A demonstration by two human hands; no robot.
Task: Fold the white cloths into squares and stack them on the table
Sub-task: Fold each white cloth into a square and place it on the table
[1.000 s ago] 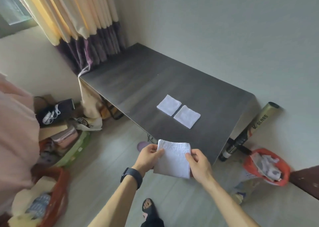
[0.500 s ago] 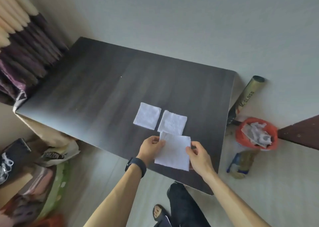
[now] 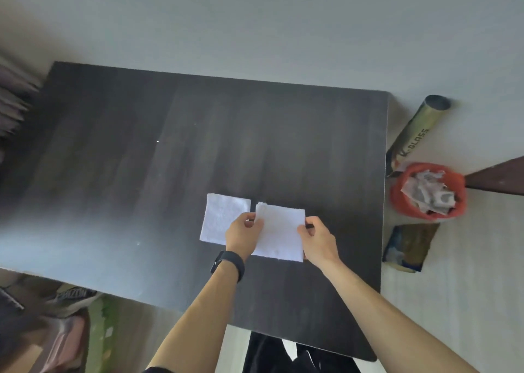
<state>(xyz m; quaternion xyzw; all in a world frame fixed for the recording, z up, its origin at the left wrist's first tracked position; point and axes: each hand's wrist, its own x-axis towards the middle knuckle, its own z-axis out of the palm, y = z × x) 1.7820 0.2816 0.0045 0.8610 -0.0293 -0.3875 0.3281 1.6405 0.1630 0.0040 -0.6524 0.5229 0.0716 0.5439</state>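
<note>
I hold a folded white cloth (image 3: 279, 232) over the dark wooden table (image 3: 158, 174). My left hand (image 3: 244, 233) pinches its left edge and my right hand (image 3: 316, 238) pinches its right edge. A second folded white cloth (image 3: 219, 218) lies flat on the table just left of it, partly behind my left hand. The held cloth covers the spot where another folded cloth lay earlier, and that one is hidden now.
The table's right edge (image 3: 382, 202) is near my right hand. On the floor to the right stand a red bin of crumpled paper (image 3: 402, 202), a green tube (image 3: 416, 134) and a dark packet (image 3: 408, 246). Clutter lies on the floor at lower left.
I moved up to the table and carried the held cloth forward. It now sits over the right-hand folded cloth, which was in plain sight before.
</note>
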